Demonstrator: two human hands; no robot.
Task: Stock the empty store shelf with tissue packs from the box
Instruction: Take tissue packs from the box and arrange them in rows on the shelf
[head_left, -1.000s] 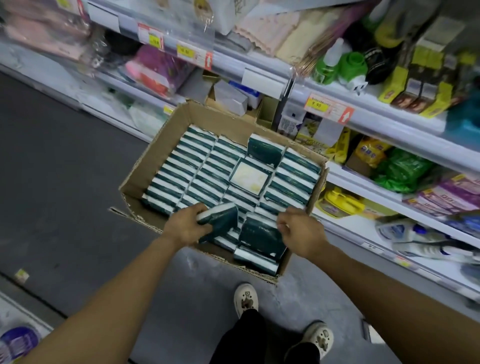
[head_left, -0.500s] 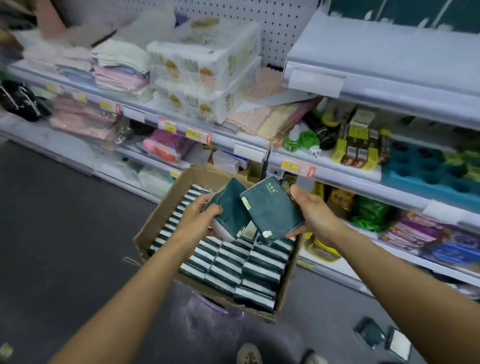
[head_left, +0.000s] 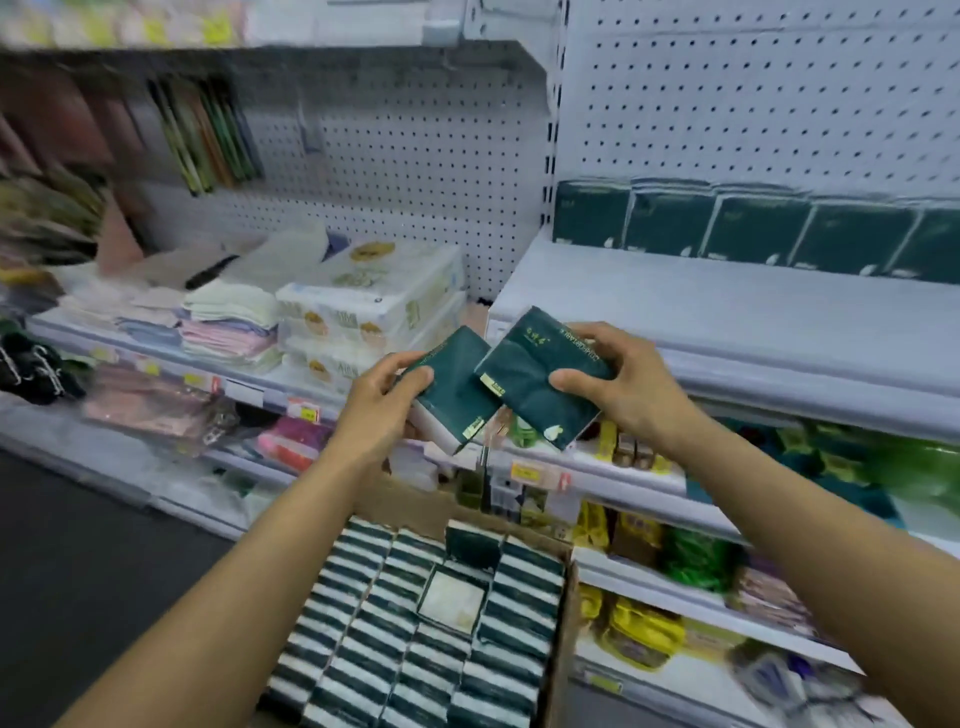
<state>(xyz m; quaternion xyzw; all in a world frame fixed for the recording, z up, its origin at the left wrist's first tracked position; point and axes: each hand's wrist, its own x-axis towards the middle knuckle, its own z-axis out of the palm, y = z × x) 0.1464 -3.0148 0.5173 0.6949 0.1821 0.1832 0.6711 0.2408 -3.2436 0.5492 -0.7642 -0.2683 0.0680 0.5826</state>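
My left hand (head_left: 387, 402) grips a dark green tissue pack (head_left: 457, 387) with a white side. My right hand (head_left: 615, 382) grips a second dark green tissue pack (head_left: 530, 384) beside it; the two packs overlap at chest height. Below them stands the cardboard box (head_left: 563, 649), filled with several rows of green and white packs (head_left: 415, 639). The white shelf (head_left: 737, 317) lies just beyond my right hand, with a row of several green packs (head_left: 753, 228) upright against its pegboard back. The shelf's front part is bare.
White bulk tissue bundles (head_left: 363, 306) and folded cloths (head_left: 228, 322) fill the shelf to the left. Lower shelves at the right hold yellow and green packaged goods (head_left: 691, 561). Dark floor (head_left: 78, 571) stretches at the lower left.
Both hands have lifted one pack each out of the box and raised them to the level of the white shelf. The view has tilted up from the box.
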